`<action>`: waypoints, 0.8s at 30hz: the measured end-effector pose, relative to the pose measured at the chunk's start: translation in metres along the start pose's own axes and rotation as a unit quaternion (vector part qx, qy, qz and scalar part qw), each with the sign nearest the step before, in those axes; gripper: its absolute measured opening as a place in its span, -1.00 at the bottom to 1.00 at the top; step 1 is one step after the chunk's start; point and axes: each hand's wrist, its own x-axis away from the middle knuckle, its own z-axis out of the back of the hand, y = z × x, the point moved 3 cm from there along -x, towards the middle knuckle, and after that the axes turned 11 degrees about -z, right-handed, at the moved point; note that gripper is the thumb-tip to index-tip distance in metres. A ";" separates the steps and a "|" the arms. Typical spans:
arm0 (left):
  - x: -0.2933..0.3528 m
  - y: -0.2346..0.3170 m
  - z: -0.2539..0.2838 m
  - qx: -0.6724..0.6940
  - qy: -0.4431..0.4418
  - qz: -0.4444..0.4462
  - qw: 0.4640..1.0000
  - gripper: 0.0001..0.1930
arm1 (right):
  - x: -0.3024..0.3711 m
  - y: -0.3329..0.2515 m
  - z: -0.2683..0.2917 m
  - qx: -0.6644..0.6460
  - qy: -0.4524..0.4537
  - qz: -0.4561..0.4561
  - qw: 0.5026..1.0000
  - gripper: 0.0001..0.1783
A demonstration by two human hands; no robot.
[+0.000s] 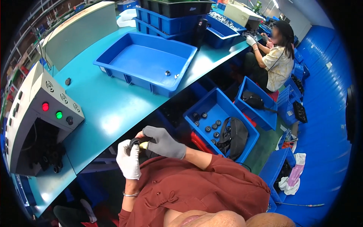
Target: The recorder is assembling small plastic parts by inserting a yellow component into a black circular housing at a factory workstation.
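Observation:
In front of my chest, just off the table's near edge, both hands are together at a small black ring-shaped part (pixel 134 141), which looks like a small wheel. My left hand (pixel 129 160), in a white glove, is closed around it. My right hand (pixel 165 143), in a grey glove with bare or pale fingertips, pinches at its right side. The fingers partly cover the part, so its far side is hidden. A similar black round part (pixel 68 81) lies alone on the green table (pixel 113 109).
Left stands a white machine (pixel 36 109) with red and green lights and black parts in its opening. A blue tray (pixel 145 56) holds small shiny pieces. Right, a blue bin (pixel 245 149) holds several black wheels and a black bag (pixel 239 138). A gloved co-worker (pixel 278 56) sits farther along.

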 end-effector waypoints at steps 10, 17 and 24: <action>-0.006 -0.001 -0.003 -0.073 -0.087 -0.023 0.993 -0.70 | 0.016 0.010 -0.002 -0.036 -0.015 -0.062 0.997 -0.69; 0.021 -0.006 -0.016 -0.209 0.004 -0.139 0.968 -0.80 | 0.030 0.039 -0.014 -0.065 -0.032 -0.150 0.986 -0.70; 0.015 -0.024 -0.006 -0.067 -0.053 -0.034 0.996 -0.72 | 0.021 0.050 -0.017 -0.098 -0.008 -0.163 0.982 -0.80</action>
